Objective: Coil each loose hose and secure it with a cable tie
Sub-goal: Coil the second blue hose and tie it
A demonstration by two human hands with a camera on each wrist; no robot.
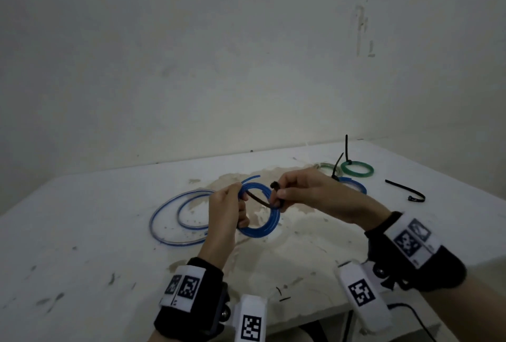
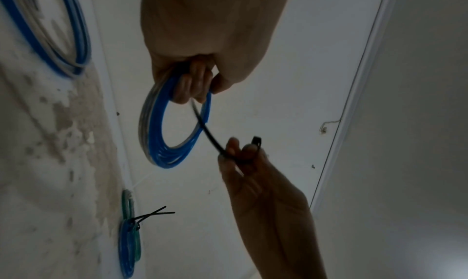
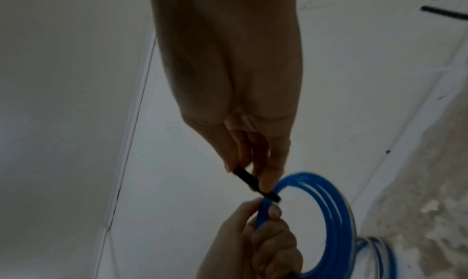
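my left hand point(image 1: 223, 213) grips a blue tubing coil point(image 1: 260, 233) above the table point(image 1: 82, 232), fingers curled round its rim. my right hand point(image 1: 306, 191) pinches a black cable tie point(image 1: 260, 200) that crosses the coil's opening.

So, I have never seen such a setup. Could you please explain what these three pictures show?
A person works with bare hands, wearing one camera on the head and one on each wrist. The head view looks down at a white table; each wrist view looks along its hand. The left hand holds a blue tube coil; the right hand pinches a black cable tie at it. On the table lie loose blue tubing, a green coil and a spare tie.
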